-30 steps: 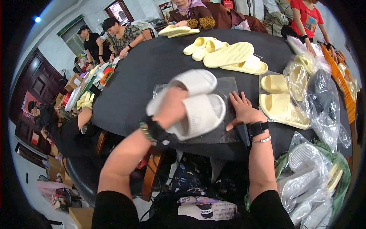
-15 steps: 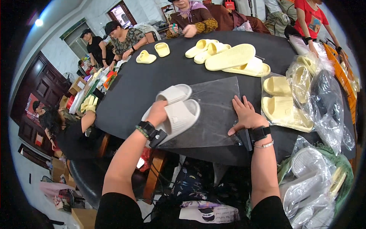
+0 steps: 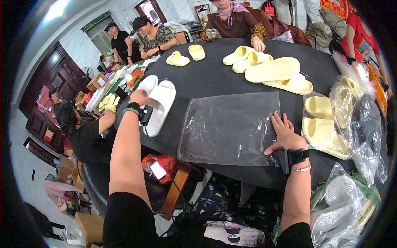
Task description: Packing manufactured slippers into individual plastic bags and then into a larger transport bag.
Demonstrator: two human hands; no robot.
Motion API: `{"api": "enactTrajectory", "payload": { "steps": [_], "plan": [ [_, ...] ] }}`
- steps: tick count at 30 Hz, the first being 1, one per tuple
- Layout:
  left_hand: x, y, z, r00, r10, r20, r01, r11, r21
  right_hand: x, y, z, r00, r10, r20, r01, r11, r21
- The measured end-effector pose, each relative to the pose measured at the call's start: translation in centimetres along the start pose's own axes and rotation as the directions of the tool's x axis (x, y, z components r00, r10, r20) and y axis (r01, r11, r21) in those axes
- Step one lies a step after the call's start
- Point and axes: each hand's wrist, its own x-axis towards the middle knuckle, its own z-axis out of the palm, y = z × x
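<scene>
A pair of white slide slippers [image 3: 162, 105] stands at the left edge of the black table, tilted away from me. My left hand [image 3: 139, 97] is closed on them, its fingers mostly hidden inside the strap of the left slipper. In front of me a clear plastic bag [image 3: 227, 128] lies flat and wrinkled, apart from the slippers. At its right edge my right hand [image 3: 286, 135] rests palm down with fingers spread, pressing on the plastic. Just beyond that hand lie yellow slippers [image 3: 320, 130] in a clear bag.
Loose yellow slippers [image 3: 273, 70] lie at the far side, near a co-worker's hand [image 3: 258, 44]. Two small yellow slippers [image 3: 178, 60] sit further left. Bagged slippers [image 3: 339, 198] fill a green sack at the lower right. A wooden chair [image 3: 175, 190] stands below the table edge.
My left hand has carried the white slippers off the plastic bag to the left. My right hand stays on the bag. Across the table, a co-worker's hand has moved to the yellow slippers.
</scene>
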Motion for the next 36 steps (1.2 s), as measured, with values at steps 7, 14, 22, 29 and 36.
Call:
{"api": "enactTrajectory", "payload": {
  "steps": [7, 14, 22, 29, 36],
  "plan": [
    [-2.3, 5.5, 4.0, 0.977, -0.194, 0.087, 0.188, 0.979, 0.074, 0.5, 1.1, 1.2, 0.997, -0.050, -0.051, 0.051, 0.998, 0.023],
    [-3.4, 23.7, -4.5, 0.717, 0.631, -0.296, -0.690, 0.702, -0.176, 0.3, 0.4, 0.7, 0.994, -0.064, -0.086, 0.069, 0.996, 0.058],
    [-0.8, 44.1, -1.2, 0.617, 0.760, -0.204, -0.787, 0.597, -0.155, -0.2, 0.0, 0.8, 0.992, -0.066, -0.110, 0.076, 0.993, 0.088],
    [1.1, 49.6, 2.4, 0.778, 0.628, 0.019, -0.625, 0.776, -0.081, -0.1, -0.5, 1.1, 0.988, -0.059, -0.141, 0.075, 0.991, 0.107],
    [-0.6, 49.6, 1.5, 0.735, 0.655, -0.179, -0.679, 0.706, -0.202, -0.1, -0.7, 0.9, 0.987, -0.060, -0.148, 0.081, 0.986, 0.147]
  ]
}}
